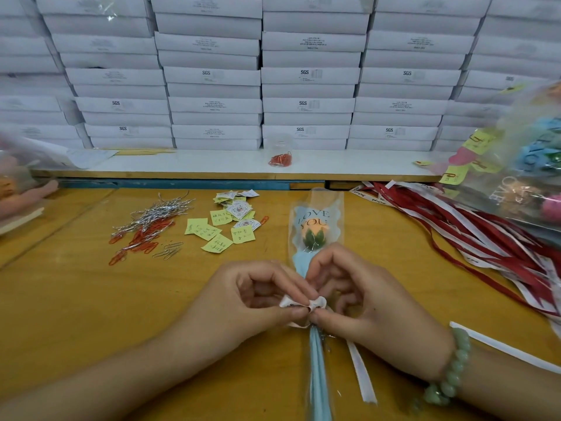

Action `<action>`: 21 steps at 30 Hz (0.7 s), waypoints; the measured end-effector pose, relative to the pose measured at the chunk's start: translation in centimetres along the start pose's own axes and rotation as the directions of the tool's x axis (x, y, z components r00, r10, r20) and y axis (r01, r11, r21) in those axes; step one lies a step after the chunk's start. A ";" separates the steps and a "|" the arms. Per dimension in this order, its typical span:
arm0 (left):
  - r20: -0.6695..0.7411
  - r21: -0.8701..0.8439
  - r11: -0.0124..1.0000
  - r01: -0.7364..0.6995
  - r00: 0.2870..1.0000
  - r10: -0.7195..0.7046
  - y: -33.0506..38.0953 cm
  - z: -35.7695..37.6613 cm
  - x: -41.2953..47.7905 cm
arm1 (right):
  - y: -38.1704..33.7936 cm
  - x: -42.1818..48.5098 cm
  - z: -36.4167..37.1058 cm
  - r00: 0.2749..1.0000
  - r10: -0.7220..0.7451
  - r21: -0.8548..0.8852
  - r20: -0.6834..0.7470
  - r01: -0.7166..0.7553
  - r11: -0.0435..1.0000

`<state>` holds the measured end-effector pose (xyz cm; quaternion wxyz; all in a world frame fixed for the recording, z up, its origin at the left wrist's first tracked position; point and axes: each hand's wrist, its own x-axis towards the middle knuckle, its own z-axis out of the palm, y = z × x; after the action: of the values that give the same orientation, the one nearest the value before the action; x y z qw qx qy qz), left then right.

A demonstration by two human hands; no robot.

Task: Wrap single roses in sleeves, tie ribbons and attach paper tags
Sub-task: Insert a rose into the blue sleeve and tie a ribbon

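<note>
An orange rose (314, 230) lies in a clear sleeve (315, 205) printed "LOVE YOU", its light blue stem wrap (318, 375) running toward me on the yellow table. A white ribbon (361, 375) is looped round the sleeve's neck. My left hand (252, 296) pinches the ribbon's left loop and my right hand (361, 302) pinches the right loop, fingertips meeting at the knot (306, 303). Yellow and white paper tags (226, 224) lie in a loose pile beyond my left hand.
Silver twist ties (161, 209) and orange paper clips (145, 238) lie at the left. Red and white ribbons (485, 238) spread at the right under bagged wrapped flowers (528, 165). A clip cup (280, 153) stands on a shelf before stacked white boxes (303, 77).
</note>
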<state>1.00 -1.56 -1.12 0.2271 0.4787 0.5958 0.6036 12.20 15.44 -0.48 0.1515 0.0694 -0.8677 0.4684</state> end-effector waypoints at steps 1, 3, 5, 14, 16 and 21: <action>-0.003 0.021 1.000 -0.014 1.000 0.014 0.0 0.1 0.0 | 0.0 0.0 0.0 1.000 -0.007 -0.023 0.006 0.007 1.000; 0.002 0.067 0.997 -0.034 0.999 0.034 0.1 0.1 -0.1 | 0.0 0.0 0.1 1.000 -0.012 -0.075 0.013 0.013 0.997; 0.015 0.115 0.992 -0.045 0.999 0.044 0.1 0.2 -0.2 | 0.2 0.0 0.2 1.000 -0.006 -0.118 0.023 0.009 0.993; 0.022 0.175 0.984 -0.032 0.999 0.029 0.4 0.3 -0.3 | 0.5 0.0 0.1 1.000 -0.009 -0.160 0.028 0.014 0.987; 0.017 0.200 0.980 -0.025 1.000 0.022 0.5 0.2 -0.3 | 0.6 0.1 0.0 1.000 0.016 -0.087 0.019 -0.015 0.996; 0.020 0.258 0.966 -0.027 1.000 0.023 0.6 0.1 -0.3 | 0.5 0.3 -0.8 0.992 0.113 0.143 0.061 -0.121 0.982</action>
<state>1.35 -1.87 -0.69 0.1602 0.5167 0.6611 0.5199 11.95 16.43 -0.39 0.0954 0.0416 -0.8371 0.5370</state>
